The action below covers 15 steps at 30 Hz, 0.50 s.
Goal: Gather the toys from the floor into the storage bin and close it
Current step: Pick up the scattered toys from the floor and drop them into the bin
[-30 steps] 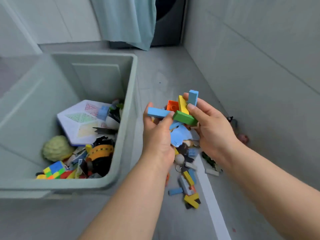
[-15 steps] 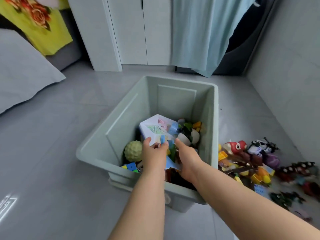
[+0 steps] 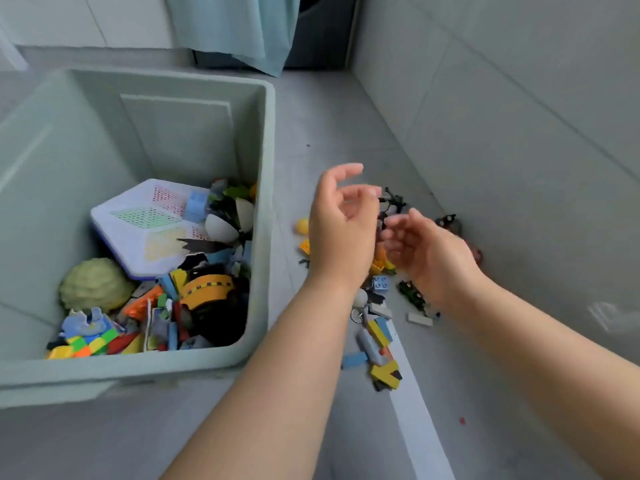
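The fingers [image 3: 346, 169] of the left hand [image 3: 341, 230] were loosely curled and held nothing. The fingers [image 3: 398, 221] of the right hand [image 3: 429, 251] were likewise relaxed and empty, and the two palms were turned roughly toward each other. The hands hung near one another without touching, above a scatter of loose toys [image 3: 375, 332] on the floor [image 3: 329, 126].

Under and around them lay a yellow ball [image 3: 302, 226], a dark spindly figure [image 3: 393, 200], a blue dotted block [image 3: 381, 282], a white block [image 3: 419, 319], a blue block [image 3: 354, 360] and a yellow-and-black piece [image 3: 384, 372]. The last two lay beside a white strip [image 3: 415, 417] that ran across the floor.

To the left of the hands stood the storage bin [image 3: 268, 168], pale green with its top open and its right wall just beside the left forearm. Inside it sat a white mesh-sided toy [image 3: 149, 223], a green bumpy ball [image 3: 95, 284], a coloured puzzle cube [image 3: 86, 344] and a yellow-and-black band [image 3: 206, 289], with many small blocks heaped along the near side.

Behind the bin hung a light blue cloth [image 3: 235, 26], and a tiled wall [image 3: 519, 133] closed off the right side.
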### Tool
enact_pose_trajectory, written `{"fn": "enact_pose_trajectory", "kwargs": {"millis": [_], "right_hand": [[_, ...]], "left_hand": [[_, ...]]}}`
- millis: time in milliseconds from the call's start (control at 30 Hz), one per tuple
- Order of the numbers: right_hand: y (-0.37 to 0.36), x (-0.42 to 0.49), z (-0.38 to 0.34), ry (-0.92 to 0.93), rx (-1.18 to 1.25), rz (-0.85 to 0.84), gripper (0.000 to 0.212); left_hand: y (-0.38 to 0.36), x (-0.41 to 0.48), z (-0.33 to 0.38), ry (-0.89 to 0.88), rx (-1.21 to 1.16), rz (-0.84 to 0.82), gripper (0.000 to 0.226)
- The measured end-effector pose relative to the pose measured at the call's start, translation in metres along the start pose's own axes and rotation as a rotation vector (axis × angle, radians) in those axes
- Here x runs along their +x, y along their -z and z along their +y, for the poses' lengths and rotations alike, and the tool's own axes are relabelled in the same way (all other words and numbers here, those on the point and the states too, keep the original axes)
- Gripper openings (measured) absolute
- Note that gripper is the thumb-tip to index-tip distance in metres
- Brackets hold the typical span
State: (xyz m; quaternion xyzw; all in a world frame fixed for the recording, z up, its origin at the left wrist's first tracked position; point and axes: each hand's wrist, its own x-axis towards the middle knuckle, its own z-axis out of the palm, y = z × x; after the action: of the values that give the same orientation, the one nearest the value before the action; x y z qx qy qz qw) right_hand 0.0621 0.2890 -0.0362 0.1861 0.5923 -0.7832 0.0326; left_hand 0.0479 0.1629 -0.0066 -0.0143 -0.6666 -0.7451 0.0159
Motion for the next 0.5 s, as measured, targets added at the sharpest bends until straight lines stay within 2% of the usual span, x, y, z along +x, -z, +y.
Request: {"fn": "enact_pose_trajectory", "kwargs": {"millis": [67,100,133,167,233,300,400,500], "right_hand": [[0.056,0.001,0.032,-0.077,-0.491,0.07,0.013],[0.079,-0.001,0.052,-0.144,-0.751,0.049,0.008],[0.097,-0.004,0.072,-0.228,-0.967,0.006,0.024],[0.111,-0.008,0.093,-0.312,-1.127,-0.055,0.05],[0.121,-0.016,0.131,-0.374,-1.332,-0.165,0.099],[0.117,-0.021,0.161,-0.291,-1.465,-0.24,0.117],[0.108,-0.015,0.191,-0.113,-1.531,-0.306,0.108],[0.109,0.002,0.205,0.014,-1.529,-0.302,0.081]], "left_hand": [[-0.031,-0.009,-0.028,0.139,-0.037,-0.16,0.021],[-0.043,-0.014,-0.046,0.232,-0.021,-0.221,0.02],[-0.051,-0.017,-0.066,0.331,0.011,-0.261,0.02],[-0.055,-0.021,-0.087,0.43,0.065,-0.265,0.019],[-0.054,-0.03,-0.126,0.621,0.17,-0.179,0.016],[-0.046,-0.041,-0.163,0.741,0.281,-0.042,0.014],[-0.031,-0.056,-0.208,0.805,0.444,0.054,0.02],[-0.039,-0.065,-0.202,0.902,0.265,0.019,0.033]]}}
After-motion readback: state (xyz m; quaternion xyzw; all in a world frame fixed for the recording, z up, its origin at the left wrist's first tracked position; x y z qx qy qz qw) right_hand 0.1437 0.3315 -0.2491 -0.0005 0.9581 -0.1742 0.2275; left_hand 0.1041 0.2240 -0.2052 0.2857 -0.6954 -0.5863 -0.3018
